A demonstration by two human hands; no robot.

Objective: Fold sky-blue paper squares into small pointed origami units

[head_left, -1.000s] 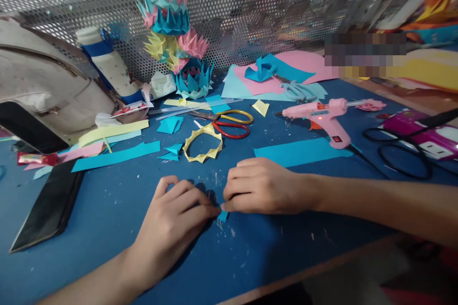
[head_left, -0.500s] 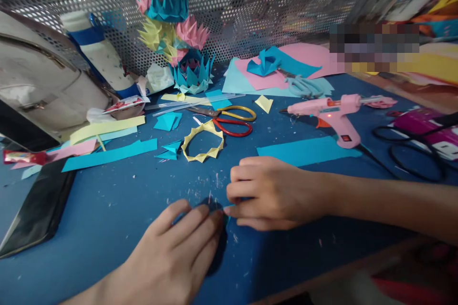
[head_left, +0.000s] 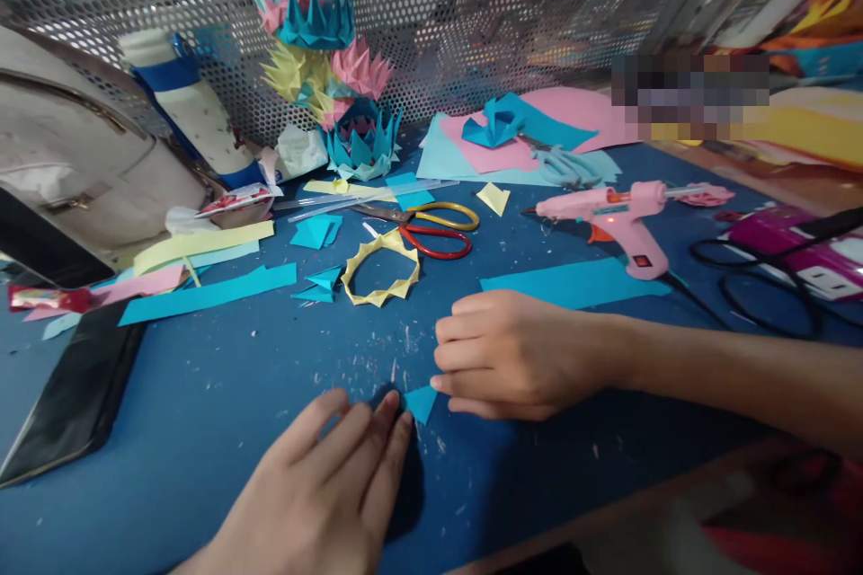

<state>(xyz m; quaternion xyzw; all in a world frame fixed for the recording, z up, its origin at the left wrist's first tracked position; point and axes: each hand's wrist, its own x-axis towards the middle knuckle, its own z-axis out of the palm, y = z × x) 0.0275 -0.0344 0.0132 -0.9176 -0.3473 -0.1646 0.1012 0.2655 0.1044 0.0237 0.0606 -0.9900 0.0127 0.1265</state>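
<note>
Between my two hands lies a small blue paper piece [head_left: 422,404], low on the blue table. My left hand [head_left: 324,476] comes in from the bottom with bent fingers close together, and its fingertips press the paper's left end. My right hand [head_left: 512,359] is closed, its fingers curled, and pinches the right corner of the paper. Part of the piece is hidden under my left fingers. Beyond the hands lies a ring of folded yellow paper [head_left: 381,269]. Small folded blue pieces [head_left: 318,285] rest to the ring's left.
Scissors [head_left: 438,238] with yellow and red handles lie behind the ring. A pink glue gun [head_left: 617,211] sits at right with its cable, near a blue strip [head_left: 573,283]. A phone [head_left: 74,386], a bottle [head_left: 195,108] and a paper-point tower [head_left: 316,18] stand or lie around.
My hands have drawn slightly apart, the left one shifting down. More of the small blue paper between them now shows.
</note>
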